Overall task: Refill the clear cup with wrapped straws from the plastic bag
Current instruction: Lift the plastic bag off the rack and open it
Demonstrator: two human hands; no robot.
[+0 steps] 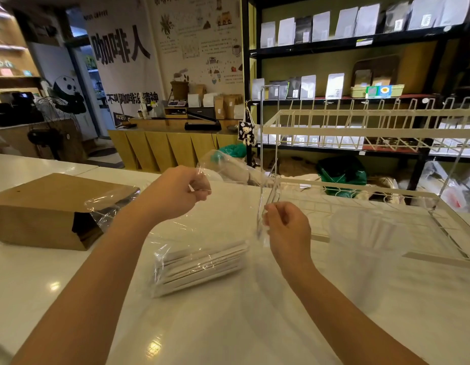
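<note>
Currently both hands pinch the mouth of the clear plastic bag (pixel 202 233), held apart: left hand (pixel 176 192) closed on the film at 11 o'clock, right hand (pixel 288 227) closed on it at 2 o'clock. Wrapped straws (pixel 202 267), white paper sleeves, lie stacked at bag bottom on the white counter (pixel 44 280). Clear cup (pixel 360 248) at 3 o'clock, blurry, already holding white straws.

Paper bag (pixel 44 209) left of straws (pixel 202 264); rack (pixel 360 133) right.
</note>
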